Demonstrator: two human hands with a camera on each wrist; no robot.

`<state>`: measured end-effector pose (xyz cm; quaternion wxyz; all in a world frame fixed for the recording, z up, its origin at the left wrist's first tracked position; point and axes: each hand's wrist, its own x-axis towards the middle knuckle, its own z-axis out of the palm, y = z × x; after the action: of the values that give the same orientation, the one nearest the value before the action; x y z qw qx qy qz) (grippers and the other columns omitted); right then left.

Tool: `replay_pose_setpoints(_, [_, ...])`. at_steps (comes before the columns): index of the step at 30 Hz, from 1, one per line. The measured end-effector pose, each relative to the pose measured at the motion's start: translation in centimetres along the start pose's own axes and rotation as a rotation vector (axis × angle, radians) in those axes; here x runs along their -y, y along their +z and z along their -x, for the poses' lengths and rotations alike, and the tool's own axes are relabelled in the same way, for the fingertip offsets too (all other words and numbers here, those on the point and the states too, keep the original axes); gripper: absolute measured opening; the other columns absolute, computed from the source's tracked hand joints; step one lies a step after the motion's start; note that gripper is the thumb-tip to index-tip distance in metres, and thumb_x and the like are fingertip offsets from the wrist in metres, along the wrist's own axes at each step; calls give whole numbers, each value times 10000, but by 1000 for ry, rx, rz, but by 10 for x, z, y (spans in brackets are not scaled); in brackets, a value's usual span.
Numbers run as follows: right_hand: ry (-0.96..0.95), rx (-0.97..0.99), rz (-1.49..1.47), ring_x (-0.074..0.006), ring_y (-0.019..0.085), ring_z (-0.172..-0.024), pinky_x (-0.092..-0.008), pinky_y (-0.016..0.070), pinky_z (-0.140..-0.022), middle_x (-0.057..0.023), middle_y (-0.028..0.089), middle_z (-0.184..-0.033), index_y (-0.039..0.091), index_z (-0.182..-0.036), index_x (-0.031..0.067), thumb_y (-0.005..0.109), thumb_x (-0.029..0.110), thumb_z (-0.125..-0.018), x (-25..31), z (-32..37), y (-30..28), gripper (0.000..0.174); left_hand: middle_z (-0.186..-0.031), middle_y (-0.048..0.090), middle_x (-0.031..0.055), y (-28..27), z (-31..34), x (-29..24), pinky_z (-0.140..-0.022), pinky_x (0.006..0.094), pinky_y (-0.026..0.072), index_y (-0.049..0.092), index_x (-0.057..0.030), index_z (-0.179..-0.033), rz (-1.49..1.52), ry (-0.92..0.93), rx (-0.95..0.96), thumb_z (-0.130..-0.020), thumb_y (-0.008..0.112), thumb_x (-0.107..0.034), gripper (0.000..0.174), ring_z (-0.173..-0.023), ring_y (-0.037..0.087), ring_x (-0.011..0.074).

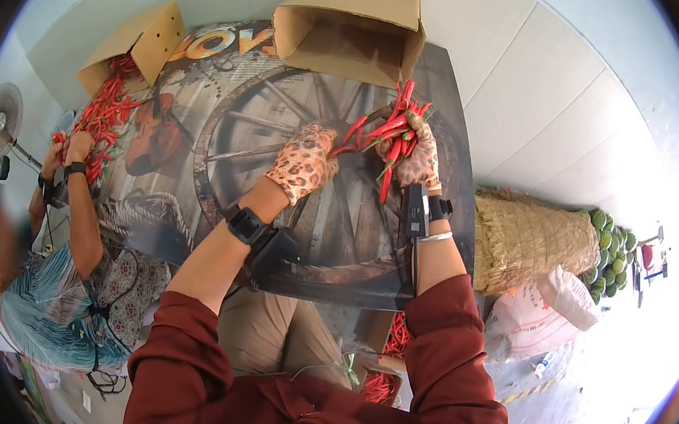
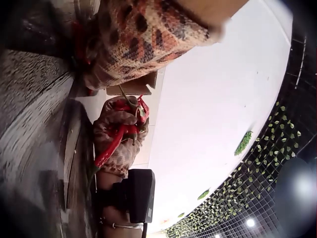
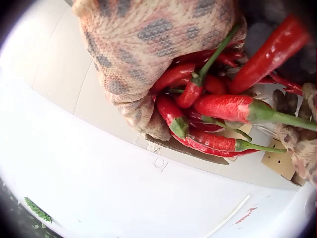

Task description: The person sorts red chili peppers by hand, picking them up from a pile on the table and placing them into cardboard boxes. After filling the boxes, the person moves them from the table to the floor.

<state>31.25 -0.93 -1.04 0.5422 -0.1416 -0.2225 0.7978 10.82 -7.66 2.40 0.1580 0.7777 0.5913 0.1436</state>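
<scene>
My right hand (image 1: pixel 423 157), in a leopard-print glove, grips a bunch of red chili peppers (image 1: pixel 397 130) over the right part of the table. Green stems stick out between the fingers, and one chili hangs down below the palm. In the right wrist view the bunch (image 3: pixel 213 106) fills the curled glove. Just left of it, my left hand (image 1: pixel 304 163), gloved alike, pinches a slender red chili (image 1: pixel 342 149) at its fingertips. The left wrist view shows the back of the left glove (image 2: pixel 143 39), which hides most of its fingertips.
An open cardboard box (image 1: pixel 349 32) lies on its side at the table's back. Another box (image 1: pixel 135 53) spills chilies (image 1: pixel 108 110) at the left, where a person's hands (image 1: pixel 75 145) handle them. Crates of chilies (image 1: pixel 381 386) stand below the table (image 1: pixel 321 281); a white sack (image 1: pixel 535 316) lies right.
</scene>
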Motion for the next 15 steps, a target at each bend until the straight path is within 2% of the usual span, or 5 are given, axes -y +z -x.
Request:
replay_pose_setpoints(4, [-26,-26,20,-205,602,-645,-351,535,-530,-75,605,-776,570,-1014,37,632,211,-875,0,2,2,232,-1005,629,191,11,-3,6,-832,388,502,606,10,-1024,-47,32,-160,-775,641,-153,299,-974,614,336])
replay_pose_setpoints(8, [-44,-97,-15,-209,598,-640,-349,525,-522,-82,609,-787,569,-1005,34,629,206,-874,-1,-1,0,225,-999,634,193,8,-2,9,-820,384,507,608,10,-1023,-15,-6,-147,-771,636,-156,303,-962,621,335])
replay_pose_setpoints(11, [-43,-88,1,-219,597,-638,-349,516,-518,-93,614,-803,570,-1007,32,627,197,-872,-2,-2,0,221,-1100,585,180,15,-7,25,-822,378,493,563,-5,-1100,-73,-41,-31,-776,643,-188,381,-987,595,297])
replay_pose_setpoints(13, [-30,-113,-25,-230,599,-642,-345,509,-516,-102,620,-825,571,-1015,30,624,193,-872,-1,-2,2,224,-1044,597,182,46,-23,62,-786,360,496,572,-9,-1071,301,-9,-78,-805,609,-189,323,-953,599,280])
replay_pose_setpoints(15, [-7,-60,-24,-246,602,-684,-378,515,-565,-96,621,-861,573,-1033,52,626,200,-869,0,-6,-8,228,-1034,602,188,31,-25,61,-796,360,493,582,-1,-1049,171,1,-62,-826,584,-199,298,-957,601,279])
